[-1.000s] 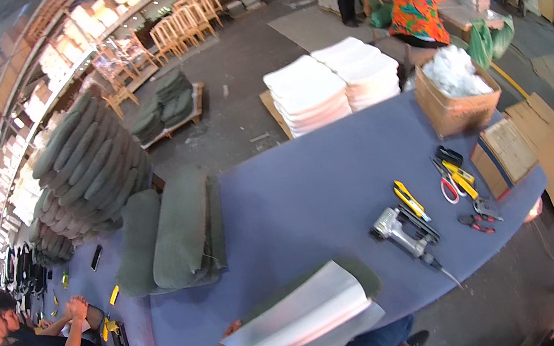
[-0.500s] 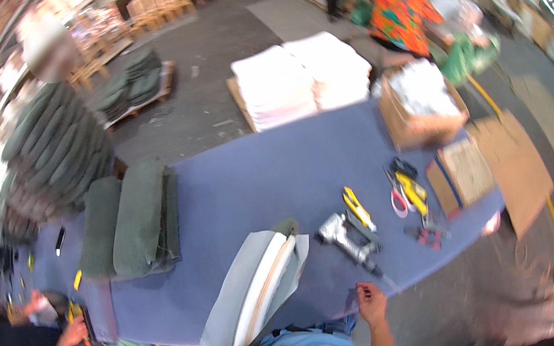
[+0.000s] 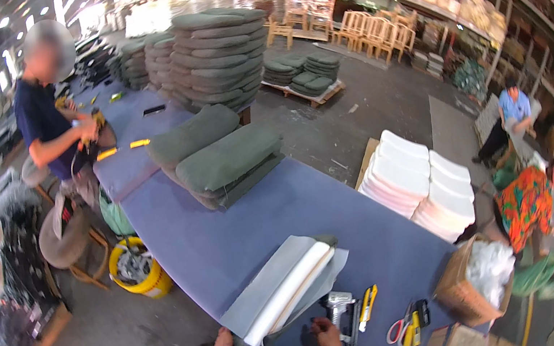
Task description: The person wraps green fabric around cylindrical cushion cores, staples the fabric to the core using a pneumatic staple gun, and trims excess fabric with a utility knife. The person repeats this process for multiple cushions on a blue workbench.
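A layered padded panel (image 3: 288,290) lies at the near table edge, with a light grey sheet, white padding, a thin tan layer and dark green cloth beneath. My left hand (image 3: 223,345) grips its near left corner, some fingers hidden by the panel. Just right of the panel, my right hand (image 3: 326,333) has curled fingers; whatever they may hold is hidden. Beside that hand rests a silver staple gun (image 3: 340,299) with a dark magazine. To its right are a yellow utility knife (image 3: 368,307), red-handled scissors (image 3: 396,331) and a yellow-and-black tool (image 3: 410,335).
Two folded dark green cushions (image 3: 229,160) lie farther up the blue table (image 3: 229,239). Behind them rises a cushion stack (image 3: 221,58). At far left a co-worker (image 3: 54,130) holds a yellow tool. A yellow bucket (image 3: 152,282) stands on the floor; an open carton (image 3: 461,285) stands at right.
The view has swung left, bringing the co-worker and cushion stack fully in. My right hand is nearer the panel, beside the staple gun. My left hand stays at the panel's near end.
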### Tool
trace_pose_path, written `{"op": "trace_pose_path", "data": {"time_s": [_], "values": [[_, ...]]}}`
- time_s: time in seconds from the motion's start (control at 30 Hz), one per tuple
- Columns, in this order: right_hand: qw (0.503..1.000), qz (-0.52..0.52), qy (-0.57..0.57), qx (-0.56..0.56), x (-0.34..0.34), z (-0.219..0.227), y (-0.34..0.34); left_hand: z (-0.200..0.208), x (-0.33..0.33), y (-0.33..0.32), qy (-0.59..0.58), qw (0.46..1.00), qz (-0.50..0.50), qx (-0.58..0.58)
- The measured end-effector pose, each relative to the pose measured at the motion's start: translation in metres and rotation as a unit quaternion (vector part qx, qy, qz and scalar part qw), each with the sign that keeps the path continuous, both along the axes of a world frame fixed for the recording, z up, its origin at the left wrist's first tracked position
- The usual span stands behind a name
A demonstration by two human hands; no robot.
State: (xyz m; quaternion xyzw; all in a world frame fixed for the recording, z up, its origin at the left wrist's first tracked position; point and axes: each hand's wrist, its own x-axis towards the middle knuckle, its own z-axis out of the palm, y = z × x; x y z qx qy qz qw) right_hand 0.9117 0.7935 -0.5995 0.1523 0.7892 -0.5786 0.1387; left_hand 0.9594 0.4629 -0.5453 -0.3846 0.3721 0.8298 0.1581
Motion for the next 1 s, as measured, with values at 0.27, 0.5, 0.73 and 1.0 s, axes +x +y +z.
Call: {"op": "trace_pose_path", "data": {"time_s": [0.27, 0.5, 0.73, 1.0], "values": [[0.996, 0.068, 0.026, -0.051, -0.002, 0.050, -0.028, 0.003, 0.022, 0.011, -0.001, 0.969, 0.000, -0.246], [0.996, 0.074, 0.044, -0.030, -0.001, 0.041, -0.029, 0.050, 0.015, 0.020, -0.061, 0.953, -0.035, -0.295], [0.994, 0.068, 0.089, -0.010, 0.001, 0.011, -0.021, 0.004, 0.007, 0.016, -0.009, 0.954, 0.002, -0.299], [0.997, -0.008, 0.036, -0.065, 0.011, 0.050, -0.029, 0.088, -0.018, -0.009, -0.035, 0.985, 0.016, -0.168]]}}
